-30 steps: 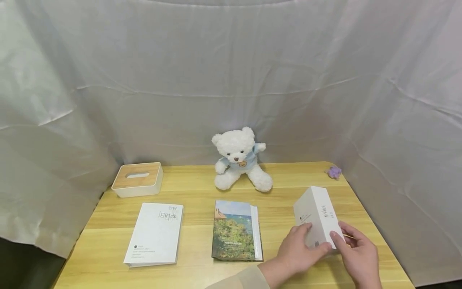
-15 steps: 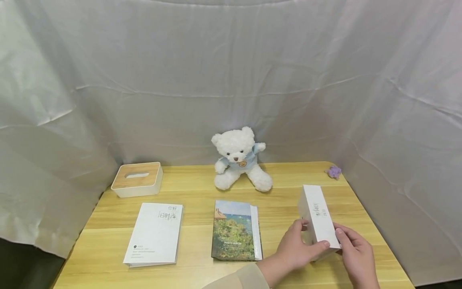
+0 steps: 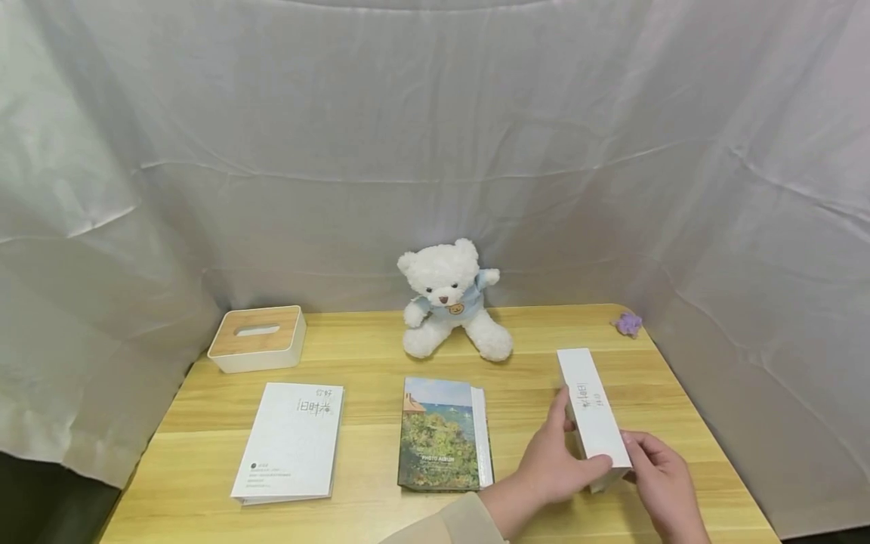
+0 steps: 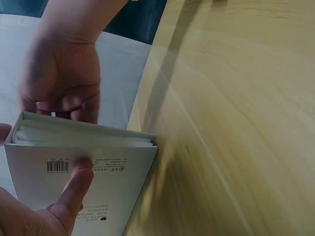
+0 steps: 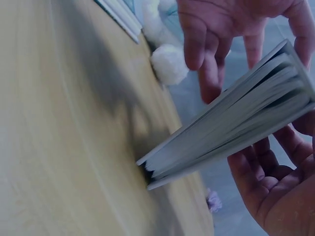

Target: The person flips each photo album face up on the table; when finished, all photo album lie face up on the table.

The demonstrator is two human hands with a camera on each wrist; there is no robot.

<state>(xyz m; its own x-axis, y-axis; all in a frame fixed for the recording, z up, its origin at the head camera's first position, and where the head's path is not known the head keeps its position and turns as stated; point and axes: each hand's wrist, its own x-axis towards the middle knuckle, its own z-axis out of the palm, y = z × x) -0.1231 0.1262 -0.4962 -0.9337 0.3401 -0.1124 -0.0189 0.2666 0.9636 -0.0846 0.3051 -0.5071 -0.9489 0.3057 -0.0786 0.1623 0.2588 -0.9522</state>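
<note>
A thick white photo album stands on edge at the table's right, spine up, with both hands on it. My left hand grips it from the left, thumb over the near end of the spine and fingers along the cover. My right hand holds the opposite side near the front corner, its fingers partly hidden behind the album. In the left wrist view, a finger lies across the cover with the barcode. The right wrist view shows the page edges between the covers, the lower edge at the table.
Left of the hands lies a landscape-covered photo album, and farther left another white album. Behind them are a tissue box, a white teddy bear and a small purple object. Grey curtains enclose the table.
The white album has turned from showing its left cover to standing with its spine facing up, swinging left. Both hands have moved slightly left with it, and my left fingers reach farther along the cover.
</note>
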